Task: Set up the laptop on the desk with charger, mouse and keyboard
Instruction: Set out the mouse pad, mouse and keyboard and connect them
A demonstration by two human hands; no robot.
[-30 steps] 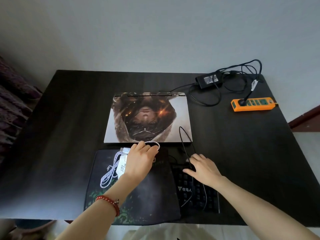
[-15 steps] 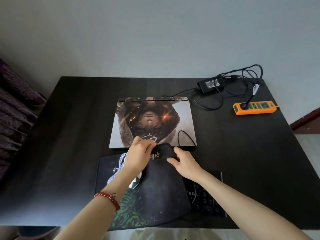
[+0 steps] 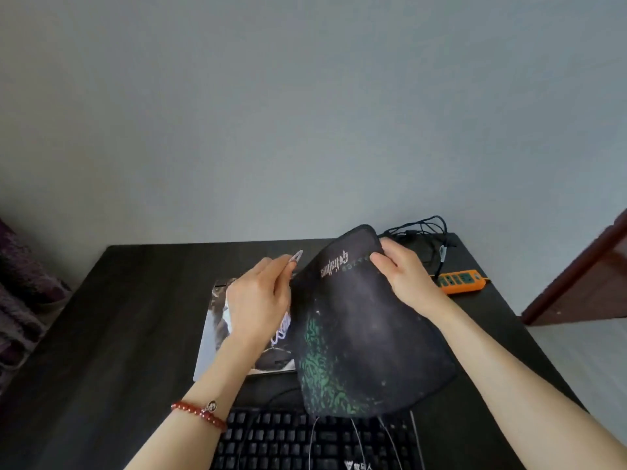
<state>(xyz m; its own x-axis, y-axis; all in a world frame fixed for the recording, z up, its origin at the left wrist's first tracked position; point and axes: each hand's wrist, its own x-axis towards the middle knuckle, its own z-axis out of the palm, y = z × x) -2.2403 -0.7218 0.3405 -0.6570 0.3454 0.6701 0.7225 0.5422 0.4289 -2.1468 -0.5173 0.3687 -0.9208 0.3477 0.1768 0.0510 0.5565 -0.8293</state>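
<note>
Laptop (image 3: 217,337): closed, flat on the desk (image 3: 112,334), left of centre.
Left hand (image 3: 259,303): raised over the laptop, fingers curled on a white cable (image 3: 283,329).
Mouse pad (image 3: 363,337): lifted off the desk, centre frame.
Right hand (image 3: 403,276): pinches the pad's top corner.
Keyboard (image 3: 305,442): bottom centre.
Power strip (image 3: 463,281): orange, right, near the charger cables (image 3: 427,228).

**Matt cloth, dark wood grain, bright plastic**

The mouse pad (image 3: 366,340) looks like limp matt cloth. The desk (image 3: 129,334) shows dark, faintly grained wood. At two o'clock, the power strip (image 3: 461,281) is smooth orange plastic. The laptop (image 3: 212,340) lid looks smooth, printed.
</note>
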